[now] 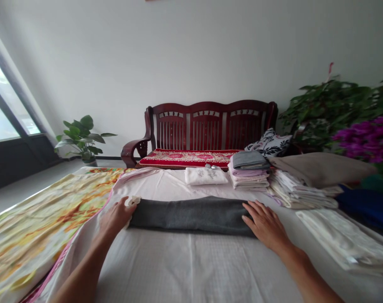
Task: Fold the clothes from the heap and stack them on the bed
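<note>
A dark grey garment [191,215], folded into a long flat strip, lies crosswise on a white sheet [188,269]. What kind of garment it is cannot be told. At its left end my left hand [118,213] is closed on the edge, beside a small cream frilly piece [133,201]. My right hand [267,223] rests on the right end with its fingers spread and lying flat on the cloth.
Behind the strip are a folded white cloth [205,176] and stacked folded fabrics [248,172]. More piles [298,191] and a white folded piece [346,240] lie right. A yellow floral blanket [52,223] covers the left. A wooden bench [207,126] stands beyond.
</note>
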A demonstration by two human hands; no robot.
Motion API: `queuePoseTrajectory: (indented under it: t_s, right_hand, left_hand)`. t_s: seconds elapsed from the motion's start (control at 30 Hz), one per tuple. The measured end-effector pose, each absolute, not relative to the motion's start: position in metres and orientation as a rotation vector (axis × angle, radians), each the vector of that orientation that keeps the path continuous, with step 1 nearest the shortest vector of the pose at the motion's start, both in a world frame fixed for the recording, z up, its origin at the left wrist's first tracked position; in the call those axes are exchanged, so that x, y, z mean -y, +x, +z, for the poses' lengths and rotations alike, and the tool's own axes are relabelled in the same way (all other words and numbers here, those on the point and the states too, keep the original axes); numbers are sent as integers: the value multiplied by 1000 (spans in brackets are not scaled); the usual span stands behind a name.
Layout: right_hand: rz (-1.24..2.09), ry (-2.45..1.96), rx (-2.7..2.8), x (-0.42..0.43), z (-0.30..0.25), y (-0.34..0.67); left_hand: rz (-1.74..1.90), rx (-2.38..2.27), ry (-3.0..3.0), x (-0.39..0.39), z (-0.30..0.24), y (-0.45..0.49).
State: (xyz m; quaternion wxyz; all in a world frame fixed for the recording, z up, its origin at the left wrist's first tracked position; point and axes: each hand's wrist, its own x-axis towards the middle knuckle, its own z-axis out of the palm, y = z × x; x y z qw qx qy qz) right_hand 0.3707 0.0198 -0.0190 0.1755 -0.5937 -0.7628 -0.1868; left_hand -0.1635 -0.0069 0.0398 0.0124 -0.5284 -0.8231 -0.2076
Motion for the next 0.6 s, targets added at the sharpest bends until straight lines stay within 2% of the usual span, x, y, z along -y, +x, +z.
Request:
queuePoseTrajectory:
  t_s: [0.1,0.23,0.33,0.47,0.6]
  right_hand:
    - [-532,-1692,2135,-18,-14,365]
    - [-494,-1590,2157,-9,0,344]
    - [-401,-1456,2307,0,7,326]
    - [-273,-1451,2464,0,1,328]
    - [-291,-1593,2392,-11,-8,356]
  left_hand:
    - [-688,2222,-1692,19,50,-135]
    - [-907,1823,-2193,19,46,-85]
    - [-693,1735,-2523,13,30,-60]
    - [-359,1794,-2547,8,9,-65]
    - [-308,1805,-2567,10,4,-95]
